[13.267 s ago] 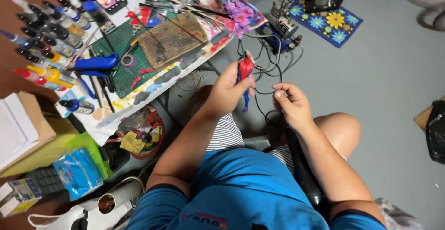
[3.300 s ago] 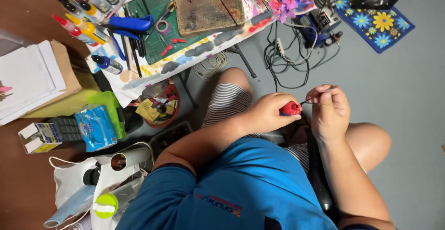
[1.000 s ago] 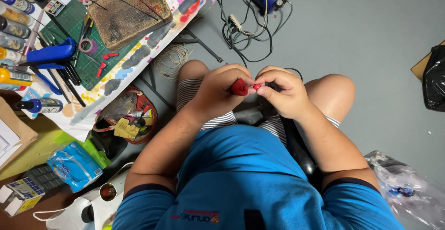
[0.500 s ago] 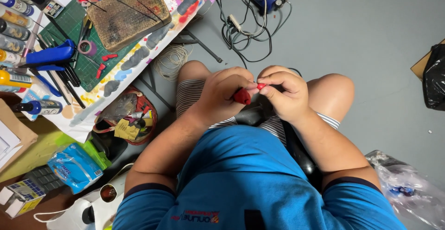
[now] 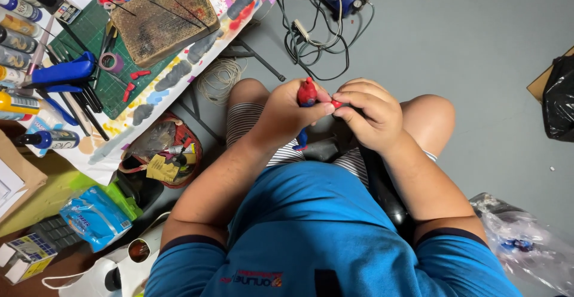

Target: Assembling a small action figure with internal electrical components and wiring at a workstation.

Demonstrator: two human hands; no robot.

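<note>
A small red and blue toy figure (image 5: pixel 307 93) sits above the person's knees, with the left hand (image 5: pixel 287 114) closed around it in a firm grip. The right hand (image 5: pixel 371 111) pinches a tiny red piece (image 5: pixel 336 103) just beside the figure. Farther left, the bench (image 5: pixel 113 147) carries a green cutting mat (image 5: pixel 89 34), a worn brown block (image 5: pixel 164 16) and paint bottles (image 5: pixel 18 28); cables (image 5: pixel 311 40) lie on the floor.

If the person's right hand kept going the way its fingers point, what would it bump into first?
The right hand points toward the left hand. Its fingertips already pinch a small red piece, and just past that is the red and blue figure in the left hand, probably met first, though depth is unclear.
</note>
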